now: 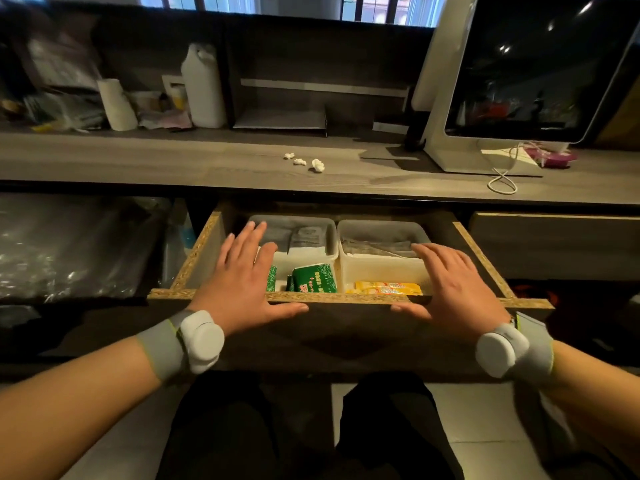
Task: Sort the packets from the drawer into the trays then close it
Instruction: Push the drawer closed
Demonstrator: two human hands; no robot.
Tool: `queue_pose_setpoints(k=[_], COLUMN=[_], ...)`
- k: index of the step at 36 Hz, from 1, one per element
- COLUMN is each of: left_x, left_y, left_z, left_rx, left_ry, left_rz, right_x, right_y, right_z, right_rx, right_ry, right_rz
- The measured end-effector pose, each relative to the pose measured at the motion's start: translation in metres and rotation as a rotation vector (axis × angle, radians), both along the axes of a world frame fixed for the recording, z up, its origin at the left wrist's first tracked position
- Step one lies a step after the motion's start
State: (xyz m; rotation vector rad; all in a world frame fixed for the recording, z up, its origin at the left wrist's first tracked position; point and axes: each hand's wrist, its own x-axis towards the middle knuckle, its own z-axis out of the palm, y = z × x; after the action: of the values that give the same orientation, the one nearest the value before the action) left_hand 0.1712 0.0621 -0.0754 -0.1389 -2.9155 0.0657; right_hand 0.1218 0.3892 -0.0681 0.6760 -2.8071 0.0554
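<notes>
Left hand [242, 282] and right hand [453, 285] spread flat, empty, over open drawer [194, 261] front edge below desk [173, 161], left tray [332, 244] holding green packets [315, 278] and possibly grey sachets, right tray [377, 268] holding yellow packet [388, 288]

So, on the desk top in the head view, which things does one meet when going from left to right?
Paper roll → white plastic jug → crumpled white bits → monitor stand → looped white cable → purple object.
</notes>
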Motion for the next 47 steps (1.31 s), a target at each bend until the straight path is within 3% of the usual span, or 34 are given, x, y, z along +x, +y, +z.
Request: queue_pose_setpoints(k=[12,26,29,34,39,44,47], left_x=[-0.075,-0.163,-0.175,-0.184,-0.194,-0.205,-0.222], left_y=[-0.013,-0.025,-0.029,-0.03,-0.033,-0.04,-0.045], left_z=[0.007,0.014,0.013,0.017,0.02,0.034,0.048], left_rx=[0.039,-0.044,-0.044,-0.017,-0.015,0.017,0.13], left_ry=[-0.056,-0.103,0.017,0.126,0.124,0.057,-0.023], left_rz=[0.015,0.145,0.143,0.16,0.164,0.101,0.096], right_x=[-0.071,-0.165,-0.183,-0.191,-0.196,-0.2,-0.205], right_y=[-0.015,-0.054,-0.068,-0.079,-0.085,-0.092,-0.109], right_z=[0.01,0.02,0.019,0.006,0.006,0.028,0.043], right_rx=[-0.006,-0.053,-0.015,0.009,0.09,0.115,-0.031], right_ry=[-0.046,-0.136,-0.166,0.046,0.11,-0.005,-0.089], right_rz=[-0.062,-0.132,-0.134,-0.142,-0.169,-0.169,-0.175])
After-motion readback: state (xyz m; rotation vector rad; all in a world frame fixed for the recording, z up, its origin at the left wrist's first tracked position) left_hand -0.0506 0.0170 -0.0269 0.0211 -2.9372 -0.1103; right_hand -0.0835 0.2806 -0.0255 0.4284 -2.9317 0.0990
